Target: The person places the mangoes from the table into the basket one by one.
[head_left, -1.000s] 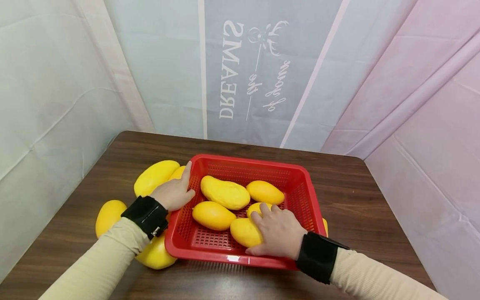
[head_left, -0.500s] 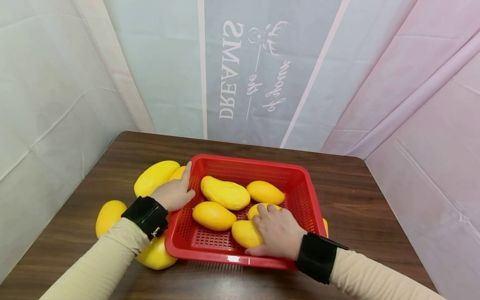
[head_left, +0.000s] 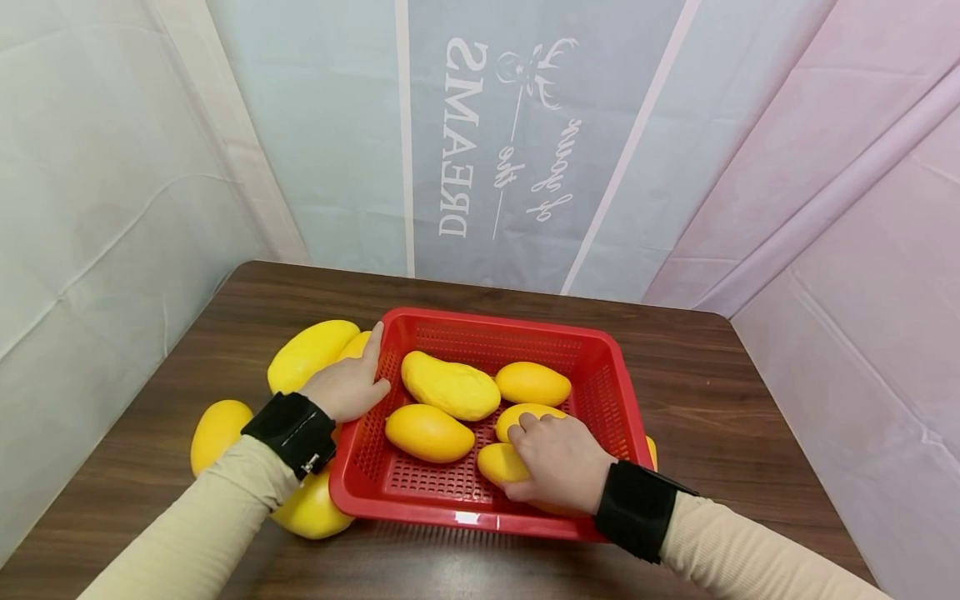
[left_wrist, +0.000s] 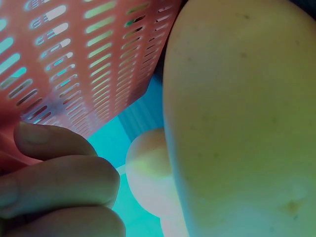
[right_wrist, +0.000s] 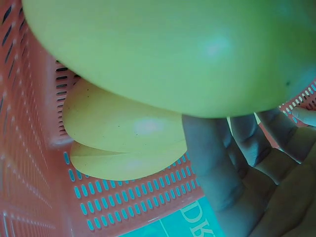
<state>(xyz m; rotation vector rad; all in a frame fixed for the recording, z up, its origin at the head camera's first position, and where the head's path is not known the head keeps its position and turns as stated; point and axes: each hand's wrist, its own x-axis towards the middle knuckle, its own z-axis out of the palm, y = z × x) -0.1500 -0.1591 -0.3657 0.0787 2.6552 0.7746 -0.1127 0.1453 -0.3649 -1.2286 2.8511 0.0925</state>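
A red perforated basket (head_left: 420,510) holds several yellow mangoes. My left hand (head_left: 345,387) grips its left rim, index finger lying along the edge. The left wrist view shows that hand's fingers (left_wrist: 64,182) curled against the outside of the basket wall. Inside, at the front right, my right hand (head_left: 562,462) holds a mango (head_left: 501,463), which the palm partly covers. Seen from the right wrist, the fingers (right_wrist: 212,163) reach up around this mango (right_wrist: 148,59). Just behind it lies another mango (head_left: 525,418), partly under the fingertips.
Left of the basket, loose mangoes (head_left: 311,354) lie on the brown wooden table (head_left: 690,392), one (head_left: 311,510) against its front left corner. Another mango (head_left: 652,452) shows past the basket's right side. Printed curtains (head_left: 345,167) surround the table.
My right hand has curled further around the front mango, which has shifted and turned slightly to the right. The left hand and the basket have stayed in place.
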